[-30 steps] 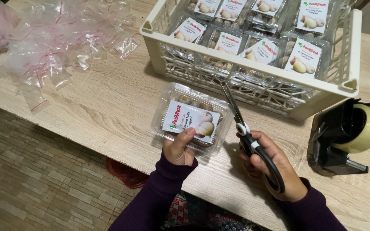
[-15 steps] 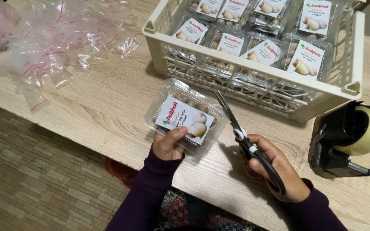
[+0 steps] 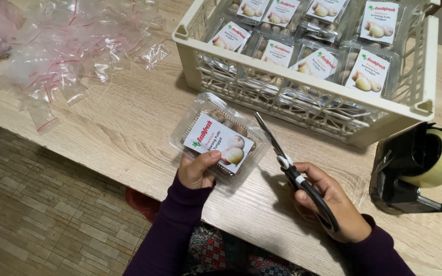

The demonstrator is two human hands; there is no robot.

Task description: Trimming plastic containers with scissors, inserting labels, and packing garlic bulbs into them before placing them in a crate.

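My left hand [image 3: 196, 170] grips the near edge of a clear plastic clamshell box [image 3: 218, 136] with a white label, resting on the wooden table [image 3: 124, 117]. Small round pale items show through its lid. My right hand [image 3: 328, 204] holds black-handled scissors [image 3: 288, 165]. The blades are together and point up and left. Their tip lies at the box's right edge, just in front of the crate.
A cream plastic crate [image 3: 303, 102] holding several more labelled clamshell boxes stands behind. A black tape dispenser [image 3: 415, 168] with a yellowish roll sits at the right. Loose clear plastic bags [image 3: 72, 46] with red strips lie at the back left. The table's near edge drops to a tiled floor.
My left hand has turned the box slightly and shifted it a little left. The scissors have stayed almost in place beside it.
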